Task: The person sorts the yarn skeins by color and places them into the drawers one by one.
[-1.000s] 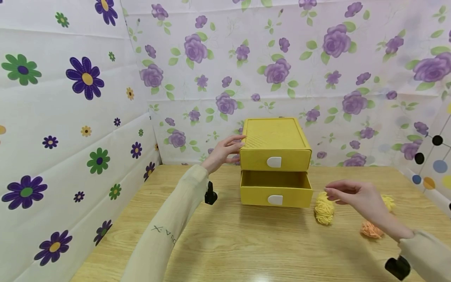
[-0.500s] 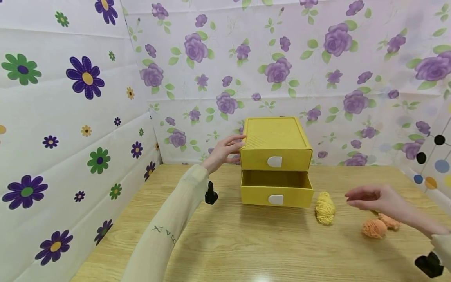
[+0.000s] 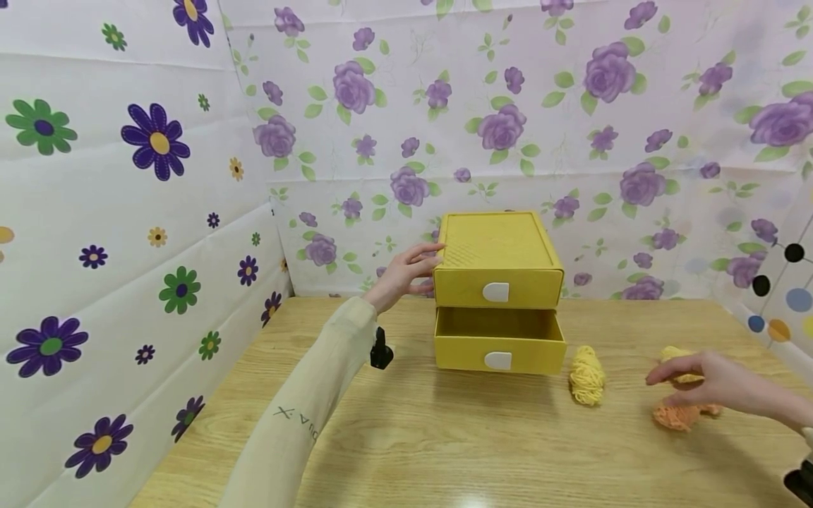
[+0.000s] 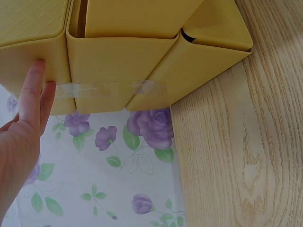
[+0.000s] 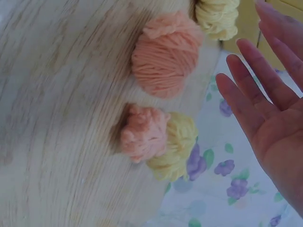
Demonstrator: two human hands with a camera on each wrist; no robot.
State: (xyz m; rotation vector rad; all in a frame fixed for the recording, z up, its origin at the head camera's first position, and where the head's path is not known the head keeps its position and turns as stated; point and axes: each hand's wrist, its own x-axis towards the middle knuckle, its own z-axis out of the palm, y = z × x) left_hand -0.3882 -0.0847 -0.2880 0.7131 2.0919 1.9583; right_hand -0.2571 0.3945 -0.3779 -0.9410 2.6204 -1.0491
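My left hand (image 3: 401, 276) rests its fingertips against the upper left side of a yellow two-drawer box (image 3: 498, 240). The box's lower drawer (image 3: 498, 354) is pulled out, and the part of its inside that shows holds nothing. The left wrist view shows straight fingers (image 4: 33, 90) touching the box's side. On the right, my right hand (image 3: 720, 384) hovers with spread fingers over an orange ball of yarn (image 3: 675, 418), holding nothing. Beside that ball lie a second orange yarn ball (image 5: 144, 133) and a yellow one (image 5: 175, 146), partly covered by the hand in the head view.
Another yellow yarn skein (image 3: 587, 376) lies on the wooden table (image 3: 406, 437) just right of the drawer. Flowered cloth (image 3: 381, 141) hangs behind the table, and a daisy-print cloth (image 3: 127, 233) stands along the left side.
My right hand has moved right, away from the drawer and the near yellow skein, then down over the orange yarn, its thumb and fingers spreading. The left hand has stayed put.
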